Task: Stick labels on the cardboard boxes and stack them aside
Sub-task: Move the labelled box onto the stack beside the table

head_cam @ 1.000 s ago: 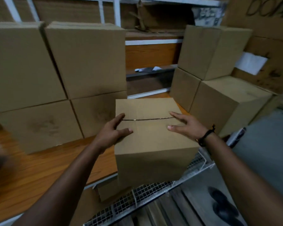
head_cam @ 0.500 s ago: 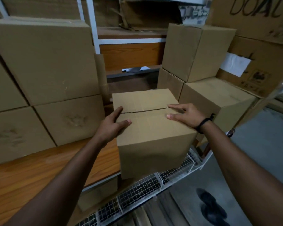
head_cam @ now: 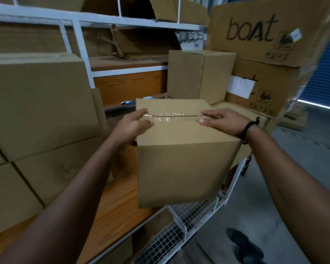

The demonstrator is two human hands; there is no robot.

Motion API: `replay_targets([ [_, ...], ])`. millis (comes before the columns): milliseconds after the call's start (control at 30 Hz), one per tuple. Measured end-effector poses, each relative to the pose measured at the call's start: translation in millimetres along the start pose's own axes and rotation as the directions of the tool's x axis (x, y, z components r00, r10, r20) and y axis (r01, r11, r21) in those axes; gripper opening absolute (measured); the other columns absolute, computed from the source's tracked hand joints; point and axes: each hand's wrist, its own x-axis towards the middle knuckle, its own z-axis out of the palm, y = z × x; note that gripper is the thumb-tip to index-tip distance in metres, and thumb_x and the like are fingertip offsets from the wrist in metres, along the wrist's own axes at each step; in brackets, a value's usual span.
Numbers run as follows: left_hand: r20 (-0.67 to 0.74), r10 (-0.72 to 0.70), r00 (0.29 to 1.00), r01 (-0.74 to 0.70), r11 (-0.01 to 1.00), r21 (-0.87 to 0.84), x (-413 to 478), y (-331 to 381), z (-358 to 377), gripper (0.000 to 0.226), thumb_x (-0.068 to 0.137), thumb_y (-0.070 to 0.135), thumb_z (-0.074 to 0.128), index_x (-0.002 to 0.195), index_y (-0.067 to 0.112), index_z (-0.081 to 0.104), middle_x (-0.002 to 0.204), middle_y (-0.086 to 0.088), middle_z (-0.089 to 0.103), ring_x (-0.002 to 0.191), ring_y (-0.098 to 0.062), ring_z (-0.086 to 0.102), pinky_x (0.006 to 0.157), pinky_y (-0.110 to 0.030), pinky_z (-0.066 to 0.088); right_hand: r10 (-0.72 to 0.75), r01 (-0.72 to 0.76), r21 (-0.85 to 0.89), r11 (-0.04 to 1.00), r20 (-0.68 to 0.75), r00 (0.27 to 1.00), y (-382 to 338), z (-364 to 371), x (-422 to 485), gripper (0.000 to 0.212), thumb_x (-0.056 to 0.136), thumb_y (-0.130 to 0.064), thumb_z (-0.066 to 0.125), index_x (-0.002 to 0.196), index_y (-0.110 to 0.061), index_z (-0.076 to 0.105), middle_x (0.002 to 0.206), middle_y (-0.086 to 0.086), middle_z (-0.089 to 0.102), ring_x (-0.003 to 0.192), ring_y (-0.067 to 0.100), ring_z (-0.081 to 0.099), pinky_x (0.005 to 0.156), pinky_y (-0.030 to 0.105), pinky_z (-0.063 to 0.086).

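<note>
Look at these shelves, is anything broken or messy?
Yes. Torn, crumpled cardboard slumps on the upper shelf at the back, with ragged flaps. Also, the taped box that the left hand and right hand rest on juts past the wooden shelf edge, above the wire basket.

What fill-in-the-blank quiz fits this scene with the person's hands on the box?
The left hand and right hand both rest on the ____ of the cardboard box. The large carton behind it bears the printed word ____. The right wrist wears a ____ band.
Missing: top; boat; black.
</note>
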Motion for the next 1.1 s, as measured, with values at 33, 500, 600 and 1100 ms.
replay_targets([
  [33,-0.001,0.029,1.000,-0.029,1.000,-0.002,1.2,10.8,-3.0,0.057,0.093,0.030,0.063,0.147,0.025,0.044,0.150,-0.002,0.043,0.107,-0.006,0.052,0.094,-0.030,0.045,0.001,-0.001,-0.033,0.999,-0.011,1.000,-6.3,-10.8,-1.1,0.066,0.077,-0.068,0.059,0.136,-0.040,0.052,0.147,-0.009,0.044,0.133,0.011,0.040,0.101,0.024,0.028],
  [500,-0.037,0.213,0.976,-0.216,0.969,-0.118,46.3,103.3,52.0,0.050,0.094,0.043,0.057,0.142,0.028,0.050,0.140,0.001,0.050,0.119,-0.020,0.050,0.075,-0.030,0.043,0.130,-0.155,-0.158,0.975,-0.159,0.979,-13.1,-137.3,-19.3,0.071,0.060,-0.082,0.057,0.125,-0.056,0.052,0.150,-0.014,0.037,0.139,0.020,0.029,0.114,0.049,0.015],
  [600,-0.033,0.220,0.975,-0.222,0.970,-0.103,61.4,111.1,70.4,0.050,0.093,0.045,0.058,0.140,0.030,0.051,0.141,0.000,0.049,0.120,-0.023,0.050,0.085,-0.038,0.048,0.134,-0.157,-0.122,0.980,-0.180,0.974,5.3,-152.2,-17.3,0.059,0.075,-0.065,0.058,0.131,-0.046,0.052,0.151,-0.012,0.036,0.140,0.018,0.027,0.113,0.042,0.014],
  [1100,-0.120,0.143,0.982,-0.162,0.972,-0.169,133.8,182.6,163.5,0.043,0.096,0.040,0.055,0.138,0.031,0.052,0.122,0.000,0.053,0.105,-0.025,0.055,0.077,-0.041,0.053,0.016,-0.035,-0.123,0.992,-0.148,0.989,85.1,-271.9,51.1,0.053,0.078,-0.062,0.063,0.128,-0.045,0.057,0.151,-0.012,0.037,0.140,0.017,0.028,0.117,0.040,0.015],
])
